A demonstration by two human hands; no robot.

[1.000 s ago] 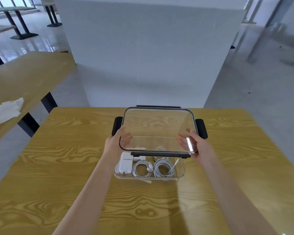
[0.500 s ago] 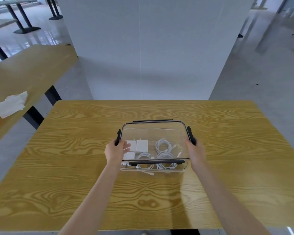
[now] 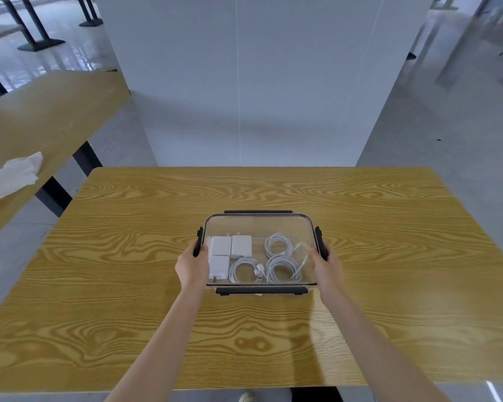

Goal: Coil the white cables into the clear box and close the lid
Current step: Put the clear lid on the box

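Observation:
A clear box point(image 3: 310, 281) stands in the middle of the wooden table point(image 3: 128, 271). Its clear lid point(image 3: 259, 224), with black clips on all sides, lies flat on top. Through the lid I see three coiled white cables point(image 3: 279, 245) on the right and three white chargers point(image 3: 240, 246) on the left. My left hand point(image 3: 192, 268) grips the lid's left edge at the black side clip point(image 3: 198, 242). My right hand point(image 3: 327, 269) grips the right edge at the other side clip point(image 3: 320, 242).
A white partition wall point(image 3: 244, 82) stands just behind the table's far edge. A second wooden table point(image 3: 41, 117) at the left carries a crumpled white tissue point(image 3: 15, 174). A shoe tip point(image 3: 246, 397) shows below the near table edge.
The lid, held tilted above the box a second ago, has come down flat onto the box. Both hands have stayed on its left and right edges.

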